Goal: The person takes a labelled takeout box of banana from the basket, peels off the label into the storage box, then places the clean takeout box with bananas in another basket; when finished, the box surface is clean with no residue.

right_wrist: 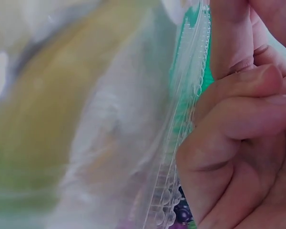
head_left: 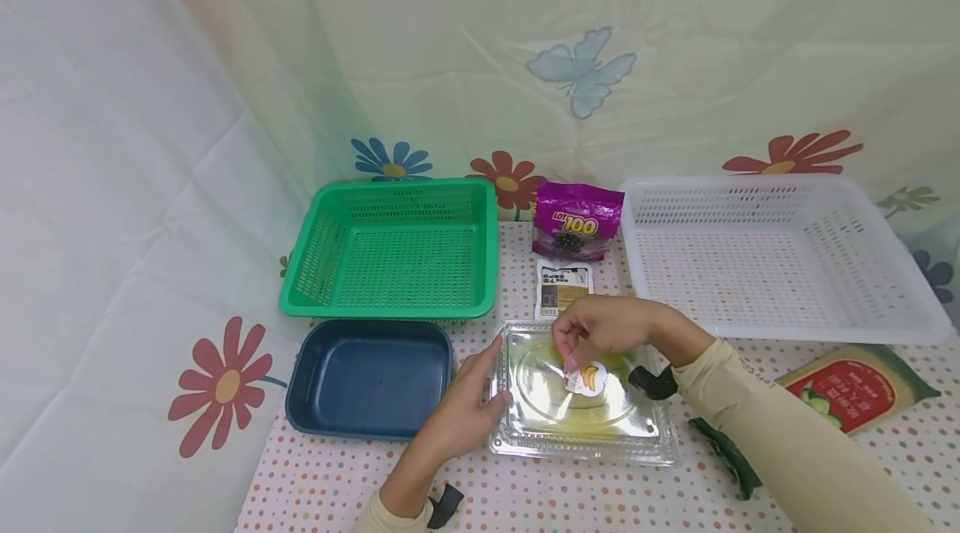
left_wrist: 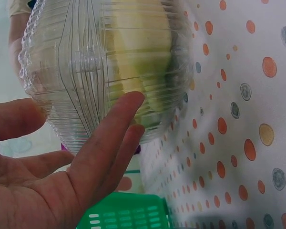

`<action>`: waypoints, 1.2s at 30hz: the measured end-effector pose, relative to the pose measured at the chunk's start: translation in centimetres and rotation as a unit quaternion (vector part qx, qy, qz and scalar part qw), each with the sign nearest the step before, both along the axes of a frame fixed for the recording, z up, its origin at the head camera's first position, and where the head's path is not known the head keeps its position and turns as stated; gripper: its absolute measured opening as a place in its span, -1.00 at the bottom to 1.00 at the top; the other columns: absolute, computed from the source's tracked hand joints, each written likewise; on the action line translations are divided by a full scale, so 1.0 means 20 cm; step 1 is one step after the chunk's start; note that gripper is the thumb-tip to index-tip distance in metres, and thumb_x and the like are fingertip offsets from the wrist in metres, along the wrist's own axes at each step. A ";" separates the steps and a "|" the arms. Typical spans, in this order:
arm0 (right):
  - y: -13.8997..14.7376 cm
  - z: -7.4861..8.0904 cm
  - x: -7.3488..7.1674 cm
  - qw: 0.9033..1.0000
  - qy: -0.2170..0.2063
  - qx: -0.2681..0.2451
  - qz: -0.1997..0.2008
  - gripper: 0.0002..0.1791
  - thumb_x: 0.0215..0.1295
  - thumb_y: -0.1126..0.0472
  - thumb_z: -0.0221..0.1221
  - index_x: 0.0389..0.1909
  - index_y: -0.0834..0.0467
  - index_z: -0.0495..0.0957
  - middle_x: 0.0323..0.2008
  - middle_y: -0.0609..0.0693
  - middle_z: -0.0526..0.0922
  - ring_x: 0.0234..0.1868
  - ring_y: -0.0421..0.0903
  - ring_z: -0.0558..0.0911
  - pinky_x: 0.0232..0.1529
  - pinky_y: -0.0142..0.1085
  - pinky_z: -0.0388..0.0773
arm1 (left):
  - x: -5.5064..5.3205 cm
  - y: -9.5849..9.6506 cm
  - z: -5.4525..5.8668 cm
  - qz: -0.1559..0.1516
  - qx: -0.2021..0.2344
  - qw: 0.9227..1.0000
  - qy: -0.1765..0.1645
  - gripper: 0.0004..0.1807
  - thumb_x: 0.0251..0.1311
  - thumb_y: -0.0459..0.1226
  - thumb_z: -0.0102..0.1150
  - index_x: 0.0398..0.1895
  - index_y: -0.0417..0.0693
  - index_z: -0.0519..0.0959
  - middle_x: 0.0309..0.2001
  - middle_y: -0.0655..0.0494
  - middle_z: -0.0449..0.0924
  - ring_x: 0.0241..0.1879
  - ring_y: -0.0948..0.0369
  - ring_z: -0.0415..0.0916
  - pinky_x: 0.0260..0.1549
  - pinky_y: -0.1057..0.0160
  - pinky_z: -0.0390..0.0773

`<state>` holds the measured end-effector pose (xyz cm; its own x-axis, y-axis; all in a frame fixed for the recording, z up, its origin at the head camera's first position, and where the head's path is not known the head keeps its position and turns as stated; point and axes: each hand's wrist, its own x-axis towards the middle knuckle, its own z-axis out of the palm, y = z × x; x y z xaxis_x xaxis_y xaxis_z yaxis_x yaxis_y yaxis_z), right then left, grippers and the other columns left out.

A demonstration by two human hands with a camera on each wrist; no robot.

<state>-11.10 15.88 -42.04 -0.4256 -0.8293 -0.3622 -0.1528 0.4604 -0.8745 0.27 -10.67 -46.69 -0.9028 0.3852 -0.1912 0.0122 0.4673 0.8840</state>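
A clear plastic clamshell box (head_left: 525,441) lies in front of me, its lid down over yellow-green fruit (left_wrist: 150,57) that looks like bananas. On the lid is a round white sticker (head_left: 592,381) with a banana picture. My right hand (head_left: 611,325) pinches the sticker's left edge between thumb and curled fingers; the right wrist view shows those fingers (right_wrist: 219,138) beside the box rim. My left hand (head_left: 465,408) rests against the box's left side with fingers extended, and the left wrist view shows its fingertips (left_wrist: 133,102) touching the clear wall.
Behind the box lie a small white-and-brown packet (head_left: 551,300) and a purple candy bag (head_left: 577,212). A green basket (head_left: 486,266) and a dark blue tub (head_left: 367,429) stand left, a white basket (head_left: 750,329) right. A red-and-tan packet (head_left: 855,391) and a dark green item (head_left: 731,458) lie at right.
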 end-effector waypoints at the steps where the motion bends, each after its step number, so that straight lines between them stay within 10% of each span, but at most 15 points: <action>1: 0.00 0.00 0.00 1.000 -0.001 -0.002 0.000 -0.86 0.21 0.25 0.38 -0.43 0.19 0.62 -0.51 -0.09 0.62 -0.43 -0.25 0.52 -0.31 -0.38 0.52 | 0.00 0.00 0.00 0.000 0.002 1.000 0.001 -0.17 0.42 -0.29 0.13 0.66 0.05 -0.01 0.50 -0.26 0.19 0.30 -0.17 0.41 0.21 -0.17 0.53; 36: 0.04 -0.04 -0.04 0.998 -0.033 -0.051 -0.010 -0.80 0.17 0.33 0.37 -0.27 0.29 0.55 -0.54 -0.13 0.52 -0.49 -0.28 0.48 -0.36 -0.44 0.49 | 0.00 0.01 0.00 0.000 -0.008 1.000 0.010 -0.19 0.43 -0.31 0.10 0.66 0.03 -0.02 0.50 -0.24 0.19 0.33 -0.14 0.38 0.24 -0.18 0.49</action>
<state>-11.91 16.78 -42.74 -0.4198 -0.8548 -0.3051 -0.0843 0.3714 -0.9246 0.25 -10.53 -46.70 -0.9062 0.3825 -0.1801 0.0295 0.4821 0.8756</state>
